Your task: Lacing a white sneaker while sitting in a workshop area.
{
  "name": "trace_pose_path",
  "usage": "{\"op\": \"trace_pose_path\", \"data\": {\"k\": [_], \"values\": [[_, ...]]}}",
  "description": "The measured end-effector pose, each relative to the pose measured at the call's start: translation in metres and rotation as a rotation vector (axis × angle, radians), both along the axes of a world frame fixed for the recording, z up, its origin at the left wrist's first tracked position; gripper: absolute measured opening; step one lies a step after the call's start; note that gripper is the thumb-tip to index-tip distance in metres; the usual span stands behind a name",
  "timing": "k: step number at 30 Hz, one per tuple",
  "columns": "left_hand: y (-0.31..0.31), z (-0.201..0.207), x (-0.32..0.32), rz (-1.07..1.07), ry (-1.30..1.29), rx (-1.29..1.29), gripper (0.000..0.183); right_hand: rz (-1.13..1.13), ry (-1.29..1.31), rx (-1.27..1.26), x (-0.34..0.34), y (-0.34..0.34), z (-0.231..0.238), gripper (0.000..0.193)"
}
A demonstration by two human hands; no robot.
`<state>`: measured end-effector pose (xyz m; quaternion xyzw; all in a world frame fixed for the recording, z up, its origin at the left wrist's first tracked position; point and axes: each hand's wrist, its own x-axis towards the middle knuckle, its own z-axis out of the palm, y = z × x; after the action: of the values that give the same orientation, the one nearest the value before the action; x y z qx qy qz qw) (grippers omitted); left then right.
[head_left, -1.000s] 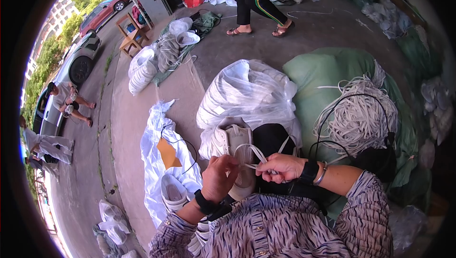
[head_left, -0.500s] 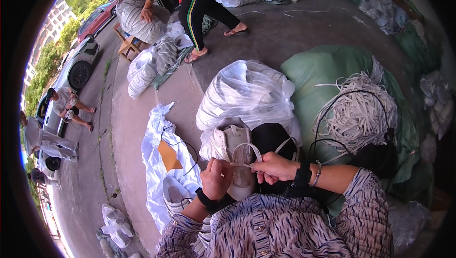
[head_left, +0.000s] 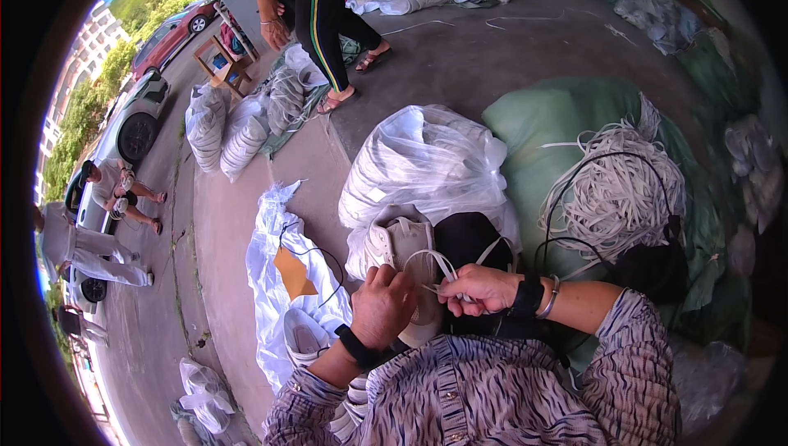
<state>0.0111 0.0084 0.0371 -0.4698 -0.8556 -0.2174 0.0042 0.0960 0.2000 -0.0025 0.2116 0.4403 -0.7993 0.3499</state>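
Observation:
A pale beige sneaker [head_left: 410, 242] rests in front of me, toe toward my body. My right hand [head_left: 483, 288] pinches a flat white shoelace [head_left: 444, 263], which loops up from the sneaker's front. At the shoe's left side is my left hand [head_left: 384, 306], its fingers curled in against the lacing area. Its back hides the fingertips, so what they grip does not show. Just left of my left wrist, a second white shoe [head_left: 304, 336] lies on white plastic sheeting [head_left: 267, 282]. Beside the sneaker is a black rounded thing [head_left: 461, 241] with a white lace across it.
Beyond the sneaker sits a clear bag of pale shoes [head_left: 427, 163]. On the right, a heap of white laces [head_left: 616, 192] lies on a green sack [head_left: 525, 130]. A co-worker [head_left: 328, 23] stands near more bagged shoes [head_left: 205, 122]. Parked cars [head_left: 135, 122] are at the left.
My left hand has moved slightly right, closer over the sneaker; my right hand still holds the lace. The co-worker has let go of a large bag, which now stands on the ground, left.

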Motion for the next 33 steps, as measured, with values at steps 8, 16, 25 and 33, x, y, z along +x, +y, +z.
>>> {"op": "trace_pose_path", "data": {"k": [8,16,25,33], "values": [[-0.018,0.007,-0.013,0.013,-0.45,-0.03,0.011,-0.069,-0.125,-0.255,0.003,0.003,-0.006,0.018],[-0.008,-0.005,-0.005,-0.034,-0.221,0.036,0.015,-0.035,-0.137,-0.217,0.011,-0.007,0.006,0.02],[-0.001,-0.002,-0.003,-0.158,-0.126,-0.009,0.017,0.104,0.219,0.211,-0.01,0.03,0.022,0.029],[0.002,-0.003,0.005,-0.124,-0.039,-0.075,0.022,-0.223,0.121,0.021,-0.09,0.051,0.024,0.027]]}}
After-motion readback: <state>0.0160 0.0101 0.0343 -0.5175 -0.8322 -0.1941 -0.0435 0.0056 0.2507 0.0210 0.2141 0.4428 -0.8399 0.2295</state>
